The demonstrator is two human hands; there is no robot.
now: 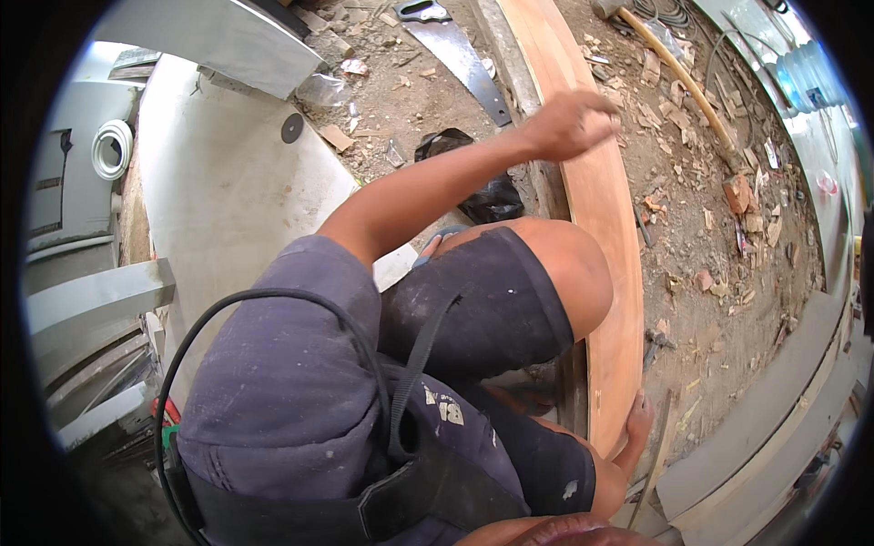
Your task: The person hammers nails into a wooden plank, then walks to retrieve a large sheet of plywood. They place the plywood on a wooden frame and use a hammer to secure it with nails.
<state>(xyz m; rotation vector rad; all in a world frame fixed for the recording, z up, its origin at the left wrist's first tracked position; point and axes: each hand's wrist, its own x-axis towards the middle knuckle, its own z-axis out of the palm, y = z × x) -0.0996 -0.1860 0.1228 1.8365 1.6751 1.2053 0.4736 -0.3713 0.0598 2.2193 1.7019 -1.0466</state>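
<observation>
Plank point(601, 196), long, reddish wood, lies low alongside a grey beam point(523, 77) at its L edge; can't tell if propped on it. Prob. stiff, mod. heavy, dry w/ decent grip, splinter risk at edges; best held by both long edges, nr mid-length for balance. Hands apart: L hand point(575, 127) over plank's upper stretch, fingers curled, blurred, contents unclear; R hand point(640, 423) at plank's R edge, lower end, can't tell how tightly it grips. L knee point(583, 273) overlaps plank between. Ground point(710, 237): bare dirt, wood chips, rubble, so prob. uneven footing. Handsaw point(464, 68) L of beam, black bag point(496, 196) below; long-handled hammer point(675, 68) R of plank. Pale panel point(228, 182) farther L, dark disc point(291, 128) nr its R edge.
</observation>
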